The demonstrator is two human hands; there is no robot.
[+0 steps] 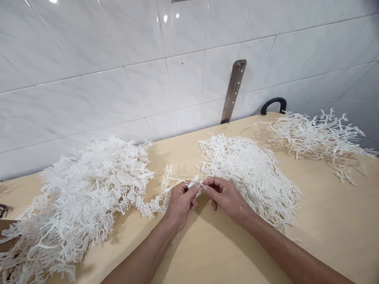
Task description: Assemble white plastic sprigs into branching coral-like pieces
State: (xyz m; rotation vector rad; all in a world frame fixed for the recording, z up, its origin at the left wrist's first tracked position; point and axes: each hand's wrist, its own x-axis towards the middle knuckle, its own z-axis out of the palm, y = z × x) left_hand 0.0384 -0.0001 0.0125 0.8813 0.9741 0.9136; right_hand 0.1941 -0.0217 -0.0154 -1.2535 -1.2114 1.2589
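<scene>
My left hand (181, 199) is closed on a white branched plastic sprue (166, 182), whose thin arms stick out to the left past my fingers. Thumb and forefinger of my right hand (225, 197) pinch at the sprue's end, close against my left fingertips. Whatever small bit lies between the right fingertips is mostly hidden. To the left is a big heap of similar white sprues (100, 189), its edge trailing up to my left hand. Just beyond my right hand, small thin white plastic pieces (245, 165) lie in a flatter pile.
A loose tangle of bare white runners (316, 136) lies at the far right of the pale wooden table (334, 209). Behind stands a tiled wall (142, 90) with a metal bracket (233, 90). A black curved handle (274, 103) rises at the back edge.
</scene>
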